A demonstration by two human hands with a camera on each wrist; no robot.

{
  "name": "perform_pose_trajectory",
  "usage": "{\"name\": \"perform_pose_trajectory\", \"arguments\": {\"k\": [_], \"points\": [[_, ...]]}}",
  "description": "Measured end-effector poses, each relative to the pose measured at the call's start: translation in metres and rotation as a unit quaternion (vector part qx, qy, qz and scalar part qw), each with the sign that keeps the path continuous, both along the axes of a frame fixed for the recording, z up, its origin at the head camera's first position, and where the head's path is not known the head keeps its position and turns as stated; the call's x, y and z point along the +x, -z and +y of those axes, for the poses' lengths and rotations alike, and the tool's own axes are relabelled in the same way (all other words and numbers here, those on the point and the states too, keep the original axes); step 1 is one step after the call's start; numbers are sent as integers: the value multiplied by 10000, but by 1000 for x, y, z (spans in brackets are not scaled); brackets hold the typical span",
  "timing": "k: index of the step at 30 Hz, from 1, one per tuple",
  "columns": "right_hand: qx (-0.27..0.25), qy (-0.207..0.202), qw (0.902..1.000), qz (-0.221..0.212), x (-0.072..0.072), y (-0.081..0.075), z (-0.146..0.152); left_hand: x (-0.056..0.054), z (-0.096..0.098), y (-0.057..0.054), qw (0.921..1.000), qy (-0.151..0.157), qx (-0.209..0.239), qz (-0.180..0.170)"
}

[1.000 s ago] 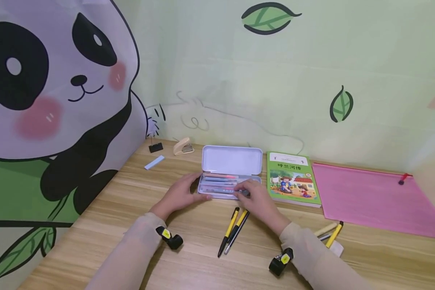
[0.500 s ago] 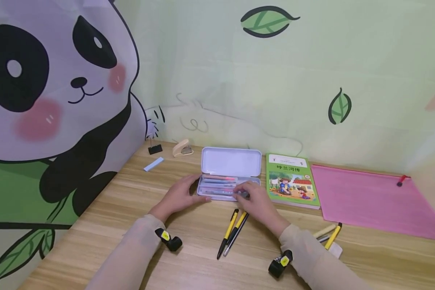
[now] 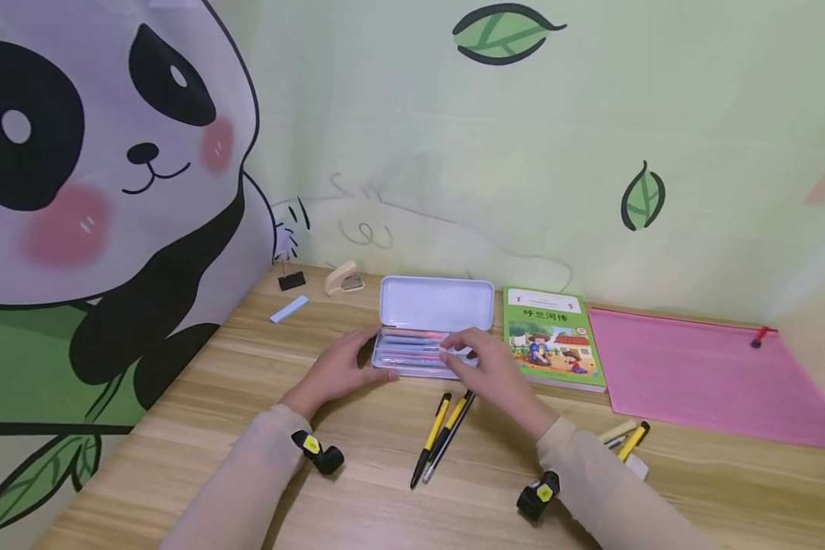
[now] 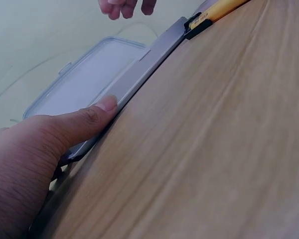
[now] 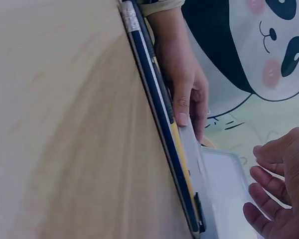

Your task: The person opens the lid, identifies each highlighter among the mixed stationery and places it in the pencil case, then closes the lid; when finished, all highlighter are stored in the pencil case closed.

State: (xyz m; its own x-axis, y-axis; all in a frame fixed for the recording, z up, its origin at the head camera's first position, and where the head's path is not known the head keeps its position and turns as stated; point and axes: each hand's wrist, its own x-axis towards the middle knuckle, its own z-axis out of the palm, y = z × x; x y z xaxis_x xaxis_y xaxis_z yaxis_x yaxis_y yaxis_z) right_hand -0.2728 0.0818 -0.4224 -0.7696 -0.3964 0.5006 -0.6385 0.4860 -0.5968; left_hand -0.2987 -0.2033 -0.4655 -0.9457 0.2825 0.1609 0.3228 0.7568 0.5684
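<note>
A pale lavender pencil case stands on the table with its lid raised, and several pens lie lengthwise inside. My left hand holds its left end, the thumb against the front wall and the fingers round the side. Over the right part of the case is my right hand, its fingers apart and loosely bent. Nothing lies between them in the right wrist view. On the table in front of the case are a yellow-and-black pen and two more slim writing tools, lying side by side.
A green book lies right of the case, beside a pink zip pouch. By the right sleeve are a yellow marker and a white eraser. Back left are a stapler, a black binder clip and a light blue strip.
My right hand has risen slightly from the pens in the case, and its fingers have spread. The left hand stays at the case's left end.
</note>
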Motion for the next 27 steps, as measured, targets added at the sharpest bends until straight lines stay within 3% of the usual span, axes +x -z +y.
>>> {"name": "perform_pose_trajectory", "arguments": {"k": [5, 9, 15, 20, 27], "points": [[103, -195, 9997, 45, 1, -13, 4, -1, -1, 1, 10000, -21, -58, 3], [365, -512, 9979, -156, 6, -34, 15, -2, -2, 2, 10000, -2, -38, 36], [667, -1122, 9905, -428, 19, -60, 55, -2, 0, 3, 10000, 36, 16, 63], [757, -1194, 9890, -430, 22, -57, 108, -2, 1, 3, 9999, 57, 112, 108], [904, -617, 9911, -755, 20, -44, 156, -3, 0, 2, 9992, -57, 390, -60]]}}
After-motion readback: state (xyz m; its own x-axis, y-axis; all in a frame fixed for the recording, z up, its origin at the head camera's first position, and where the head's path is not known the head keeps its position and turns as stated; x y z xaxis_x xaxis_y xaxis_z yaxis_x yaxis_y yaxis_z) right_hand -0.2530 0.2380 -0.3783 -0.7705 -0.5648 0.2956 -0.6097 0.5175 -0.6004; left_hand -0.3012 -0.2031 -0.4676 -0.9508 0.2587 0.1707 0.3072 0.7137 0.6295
